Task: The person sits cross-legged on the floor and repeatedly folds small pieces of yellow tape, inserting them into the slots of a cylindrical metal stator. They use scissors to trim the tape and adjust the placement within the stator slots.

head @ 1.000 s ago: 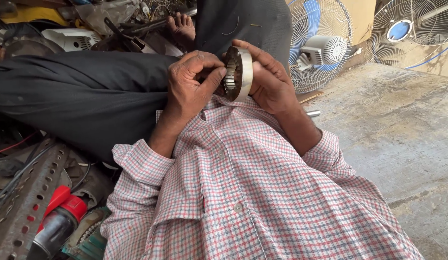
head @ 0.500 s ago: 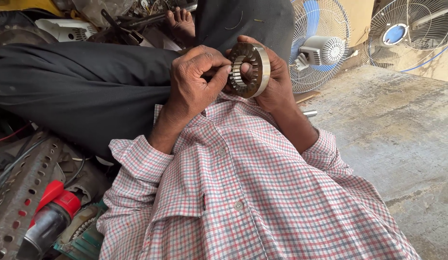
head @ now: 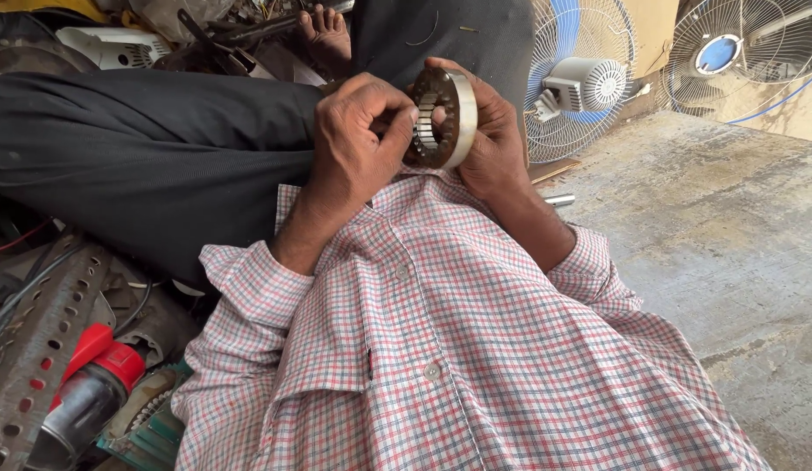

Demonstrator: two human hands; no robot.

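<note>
A round metal motor stator ring [head: 443,118] with slotted inner teeth is held upright in front of my chest. My right hand [head: 489,139] cups its pale outer rim from behind and the right side. My left hand [head: 358,131] grips the ring's left edge, with the fingers curled over the dark toothed face. Below both hands lies my checked shirt [head: 441,349], with the sleeves pushed up at the wrists.
My dark-trousered legs [head: 144,157] stretch to the left, a bare foot [head: 326,35] beyond. Two wire-guarded fans [head: 580,78] [head: 737,57] stand at the back right on a concrete floor [head: 729,244]. A perforated metal bar [head: 31,349] and a red-capped tool [head: 92,384] lie at lower left.
The stator ring has been turned in my hands, its toothed face swinging round, while both hands kept hold of it. The view has shifted slightly.
</note>
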